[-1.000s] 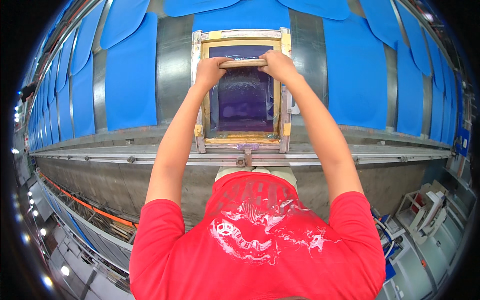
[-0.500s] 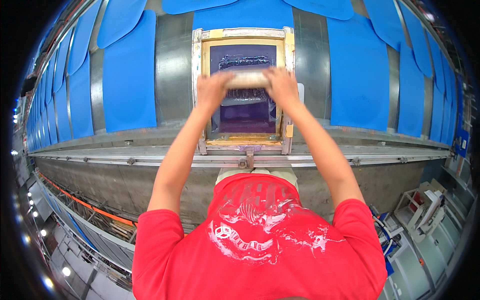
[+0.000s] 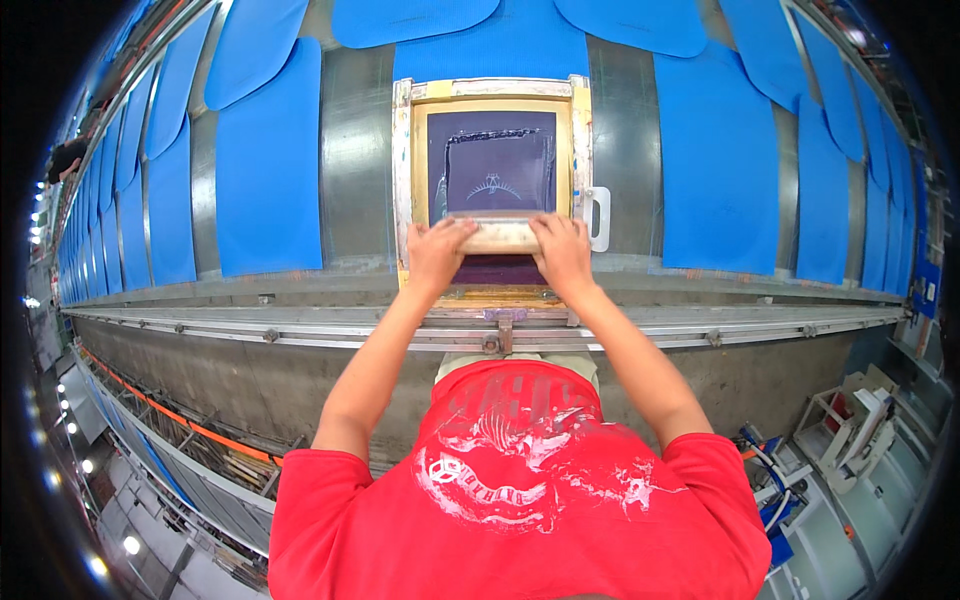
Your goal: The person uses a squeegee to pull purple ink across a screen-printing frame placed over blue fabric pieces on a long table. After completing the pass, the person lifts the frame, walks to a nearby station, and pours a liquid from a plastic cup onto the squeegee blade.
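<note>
A squeegee [image 3: 500, 238] with a pale, thick grip lies crosswise over the near part of a dark purple printing screen [image 3: 500, 160]. My left hand [image 3: 436, 256] is wrapped around its left end, and my right hand [image 3: 564, 254] grips the right end. The squeegee's lower edge is hidden from me. Beyond it, a pale arc-shaped design shows on the screen, with a dark line of ink [image 3: 495, 135] along the far side. A worn screen frame [image 3: 402, 150] surrounds the mesh and rests on the long table.
Blue sheets [image 3: 268, 170] lie in rows on the grey metal table [image 3: 355, 160] to both sides. A white handle [image 3: 600, 219] sticks out at the frame's right. A metal rail [image 3: 260, 335] runs along the near edge. White equipment [image 3: 855, 430] stands at lower right.
Both hands have drawn the squeegee nearer to me across the screen. The arc-shaped design behind it now shows, and so does the white handle beside the frame.
</note>
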Motion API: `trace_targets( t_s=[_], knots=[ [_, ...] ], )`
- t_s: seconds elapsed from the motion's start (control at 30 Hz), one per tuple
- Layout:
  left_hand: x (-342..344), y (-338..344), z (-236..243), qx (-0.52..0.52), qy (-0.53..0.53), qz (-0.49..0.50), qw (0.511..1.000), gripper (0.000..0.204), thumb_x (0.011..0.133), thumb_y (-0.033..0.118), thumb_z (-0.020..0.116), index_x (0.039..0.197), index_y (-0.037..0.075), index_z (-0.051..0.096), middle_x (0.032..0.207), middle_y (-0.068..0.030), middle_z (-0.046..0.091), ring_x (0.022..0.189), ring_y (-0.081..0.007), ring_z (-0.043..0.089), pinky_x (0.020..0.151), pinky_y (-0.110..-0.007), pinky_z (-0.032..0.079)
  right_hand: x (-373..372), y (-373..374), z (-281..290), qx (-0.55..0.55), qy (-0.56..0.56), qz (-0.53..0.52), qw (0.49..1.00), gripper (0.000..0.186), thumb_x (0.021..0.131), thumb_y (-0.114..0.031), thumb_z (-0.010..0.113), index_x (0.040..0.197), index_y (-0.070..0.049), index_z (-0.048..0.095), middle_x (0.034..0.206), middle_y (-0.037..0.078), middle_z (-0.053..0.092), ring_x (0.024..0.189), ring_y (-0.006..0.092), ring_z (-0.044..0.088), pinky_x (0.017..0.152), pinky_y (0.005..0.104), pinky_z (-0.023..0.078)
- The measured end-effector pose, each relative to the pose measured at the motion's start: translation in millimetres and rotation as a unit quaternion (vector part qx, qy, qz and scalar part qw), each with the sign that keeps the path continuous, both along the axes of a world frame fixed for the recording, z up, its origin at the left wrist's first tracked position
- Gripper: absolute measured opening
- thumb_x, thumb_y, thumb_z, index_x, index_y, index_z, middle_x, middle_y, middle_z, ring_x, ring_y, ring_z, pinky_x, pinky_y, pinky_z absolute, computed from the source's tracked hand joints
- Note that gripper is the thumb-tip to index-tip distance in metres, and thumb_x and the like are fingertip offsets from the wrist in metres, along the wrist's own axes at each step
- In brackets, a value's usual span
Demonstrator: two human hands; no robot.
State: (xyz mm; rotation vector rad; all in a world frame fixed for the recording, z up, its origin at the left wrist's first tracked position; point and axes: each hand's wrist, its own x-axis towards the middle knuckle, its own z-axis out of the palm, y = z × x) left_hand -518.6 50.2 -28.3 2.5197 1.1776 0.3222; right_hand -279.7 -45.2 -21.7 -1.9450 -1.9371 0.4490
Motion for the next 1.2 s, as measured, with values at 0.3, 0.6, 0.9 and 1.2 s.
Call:
trace_targets(
  t_s=[0.3,0.6,0.9,1.2],
  knots=[
    [61.8,125.0,-4.3,-0.013,0.041,0.032,0.999,0.038,0.079,0.008,0.071,0.111,0.027,0.077,0.108,0.0006,0.076,0.097,-0.0215,0.070,0.088,-0.043,0.040,47.8,124.2,-29.2,0.055,0.020,-0.041,0.997,0.039,0.076,-0.004,0.073,0.115,-0.006,0.069,0.118,0.011,0.066,0.116,0.0301,0.058,0.099,0.0439,0.044],
    [-3.3,-32.0,0.1,-0.006,0.017,0.011,1.000,0.040,0.077,0.003,0.069,0.111,0.023,0.075,0.122,0.0030,0.073,0.117,-0.0173,0.066,0.087,-0.042,0.039,9.3,-14.0,-10.6,0.021,0.133,-0.027,0.991,0.053,0.076,-0.016,0.079,0.125,-0.005,0.062,0.122,0.012,0.060,0.120,0.0318,0.055,0.101,0.0452,0.043],
    [-14.5,-46.7,-5.8,-0.009,0.028,-0.012,0.999,0.057,0.075,0.006,0.074,0.128,0.024,0.067,0.138,0.0052,0.064,0.132,-0.0179,0.056,0.098,-0.044,0.037,88.9,35.1,-51.6,-0.024,0.218,-0.360,0.907,0.026,0.094,-0.032,0.068,0.113,-0.013,0.070,0.077,0.013,0.063,0.069,0.0244,0.058,0.068,0.0403,0.047],
    [-139.1,-35.1,38.0,0.003,-0.047,0.055,0.997,0.065,0.071,0.003,0.075,0.131,0.025,0.066,0.141,0.0058,0.062,0.134,-0.0187,0.055,0.103,-0.044,0.036,-47.4,80.5,31.4,0.136,0.238,-0.317,0.908,0.024,0.100,-0.028,0.061,0.107,-0.007,0.071,0.074,0.004,0.061,0.065,0.0132,0.050,0.062,0.0335,0.043]
  ],
)
